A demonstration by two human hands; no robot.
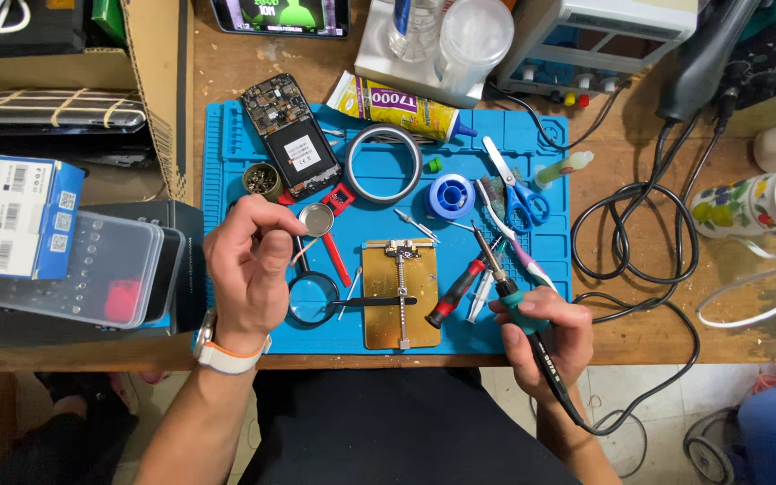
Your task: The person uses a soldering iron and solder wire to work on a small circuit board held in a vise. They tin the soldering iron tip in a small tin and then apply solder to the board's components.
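Observation:
My right hand (545, 337) grips a soldering iron (505, 283) by its teal and black handle, tip angled up and left over the blue work mat (226, 144). My left hand (249, 260) hovers over the mat's left part, fingers pinched on a thin strand of wire, just left of a small round tin (316, 218). Between my hands lies a brass circuit board holder (397, 292) with black tweezers (370, 303) across it. An opened phone (291, 135) lies at the mat's upper left.
On the mat lie a magnifying glass (312, 296), tape ring (383, 163), blue solder spool (451, 196), scissors (514, 189), red-handled screwdriver (455, 292) and glue tube (397, 103). A plastic box (92, 269) sits left; a mug (747, 207), cables and a power supply (604, 40) sit right.

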